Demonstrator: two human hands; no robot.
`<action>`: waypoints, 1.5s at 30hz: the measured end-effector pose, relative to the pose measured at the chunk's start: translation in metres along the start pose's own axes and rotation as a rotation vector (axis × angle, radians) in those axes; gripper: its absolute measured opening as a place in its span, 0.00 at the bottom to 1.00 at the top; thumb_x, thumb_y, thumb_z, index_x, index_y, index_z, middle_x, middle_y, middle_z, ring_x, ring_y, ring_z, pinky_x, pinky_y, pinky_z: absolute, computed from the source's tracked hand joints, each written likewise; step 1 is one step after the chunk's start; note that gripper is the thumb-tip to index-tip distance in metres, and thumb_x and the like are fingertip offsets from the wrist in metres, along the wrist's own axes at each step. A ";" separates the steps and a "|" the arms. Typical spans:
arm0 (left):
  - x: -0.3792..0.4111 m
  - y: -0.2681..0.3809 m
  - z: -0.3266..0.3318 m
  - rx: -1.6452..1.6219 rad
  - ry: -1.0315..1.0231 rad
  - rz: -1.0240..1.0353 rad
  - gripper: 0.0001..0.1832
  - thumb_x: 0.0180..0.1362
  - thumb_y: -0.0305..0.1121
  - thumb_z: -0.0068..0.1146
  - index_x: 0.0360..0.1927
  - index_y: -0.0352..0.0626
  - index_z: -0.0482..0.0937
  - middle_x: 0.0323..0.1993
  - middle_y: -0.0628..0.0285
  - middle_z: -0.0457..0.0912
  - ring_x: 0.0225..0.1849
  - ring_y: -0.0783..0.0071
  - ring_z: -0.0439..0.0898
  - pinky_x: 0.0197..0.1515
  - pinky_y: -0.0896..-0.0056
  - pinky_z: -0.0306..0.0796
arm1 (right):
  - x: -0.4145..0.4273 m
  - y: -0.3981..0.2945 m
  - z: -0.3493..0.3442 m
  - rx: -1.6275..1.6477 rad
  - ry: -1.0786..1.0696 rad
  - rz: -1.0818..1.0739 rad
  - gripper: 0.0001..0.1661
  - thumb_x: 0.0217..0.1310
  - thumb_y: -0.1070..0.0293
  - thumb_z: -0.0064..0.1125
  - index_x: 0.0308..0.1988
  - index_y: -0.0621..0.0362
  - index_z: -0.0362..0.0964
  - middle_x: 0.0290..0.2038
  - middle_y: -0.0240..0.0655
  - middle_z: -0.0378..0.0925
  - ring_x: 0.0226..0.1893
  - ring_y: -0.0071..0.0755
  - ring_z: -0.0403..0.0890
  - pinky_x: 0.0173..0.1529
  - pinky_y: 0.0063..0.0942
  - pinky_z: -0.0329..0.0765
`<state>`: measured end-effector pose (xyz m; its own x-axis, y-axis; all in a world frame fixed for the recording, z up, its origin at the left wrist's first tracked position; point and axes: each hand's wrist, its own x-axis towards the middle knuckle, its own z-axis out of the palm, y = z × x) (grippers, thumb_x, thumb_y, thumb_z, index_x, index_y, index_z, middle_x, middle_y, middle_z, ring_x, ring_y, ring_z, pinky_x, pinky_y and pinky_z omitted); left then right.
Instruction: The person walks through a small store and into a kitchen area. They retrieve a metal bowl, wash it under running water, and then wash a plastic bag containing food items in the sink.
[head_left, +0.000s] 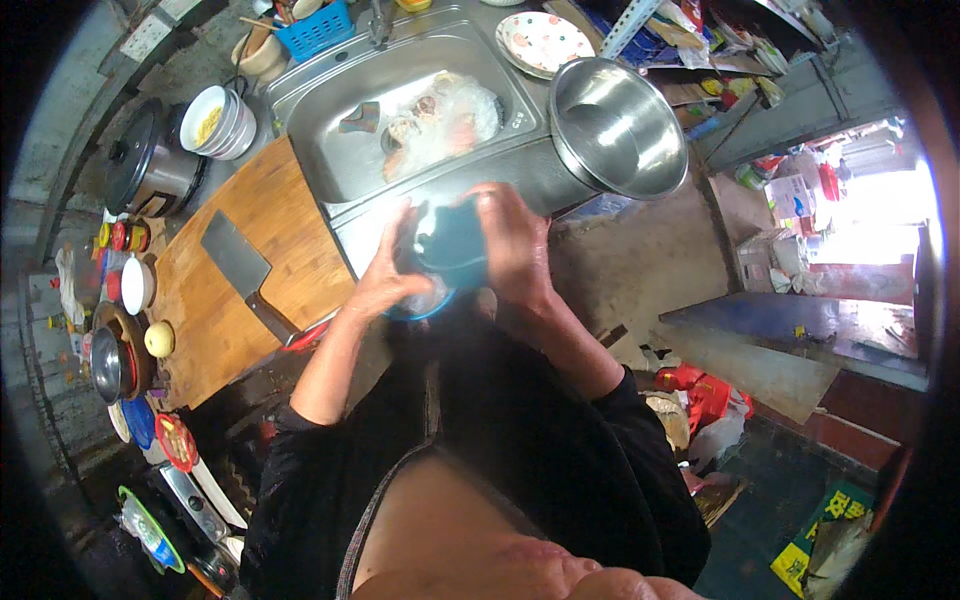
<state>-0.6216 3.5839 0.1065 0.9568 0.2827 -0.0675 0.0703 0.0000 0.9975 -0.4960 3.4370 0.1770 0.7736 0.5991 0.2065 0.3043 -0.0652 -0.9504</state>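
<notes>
Both my hands are on a teal container (454, 236), apparently plastic, in front of the sink; motion blur hides its exact shape. My left hand (390, 274) curves around its left side, the thumb over a bright blue rim (431, 311) at the near lower end. Gripping the right side is my right hand (517, 240), its fingers over the far edge. Just beyond, the steel sink (322, 169) holds a pale, frosty-looking heap (450, 124), possibly food under clear plastic, and a small striped cloth or pouch (360, 118).
Left of me, a cleaver (238, 255) lies on a wooden cutting board (187, 330). A large steel bowl (619, 127) stands right of the sink, beside a patterned plate (544, 41). Stacked bowls (217, 124) and a lidded pot (154, 161) stand beyond the board; an apple-like fruit (159, 340) sits at its left.
</notes>
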 end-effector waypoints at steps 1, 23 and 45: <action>0.000 -0.001 0.008 0.124 0.063 0.007 0.60 0.31 0.35 0.76 0.68 0.42 0.50 0.66 0.53 0.56 0.70 0.59 0.49 0.69 0.60 0.45 | -0.001 -0.001 0.008 0.024 -0.060 -0.019 0.11 0.64 0.67 0.45 0.41 0.60 0.70 0.33 0.46 0.75 0.35 0.49 0.78 0.41 0.35 0.73; 0.020 -0.009 -0.010 0.010 0.072 -0.074 0.30 0.49 0.24 0.61 0.59 0.40 0.67 0.51 0.59 0.74 0.54 0.68 0.71 0.57 0.67 0.66 | 0.006 0.057 -0.003 -0.045 -0.185 0.194 0.33 0.38 0.83 0.55 0.51 0.59 0.70 0.40 0.37 0.78 0.48 0.33 0.76 0.54 0.30 0.70; 0.218 -0.087 -0.028 0.648 0.230 0.065 0.14 0.55 0.37 0.52 0.43 0.42 0.79 0.39 0.47 0.80 0.43 0.52 0.78 0.46 0.59 0.71 | 0.077 0.164 0.018 -1.163 -0.270 -0.170 0.25 0.41 0.67 0.65 0.45 0.55 0.74 0.52 0.41 0.70 0.50 0.50 0.67 0.52 0.45 0.67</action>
<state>-0.4276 3.6725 0.0057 0.8859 0.4586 0.0697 0.2372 -0.5770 0.7815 -0.3966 3.4872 0.0328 0.5760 0.8084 0.1214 0.8173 -0.5659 -0.1087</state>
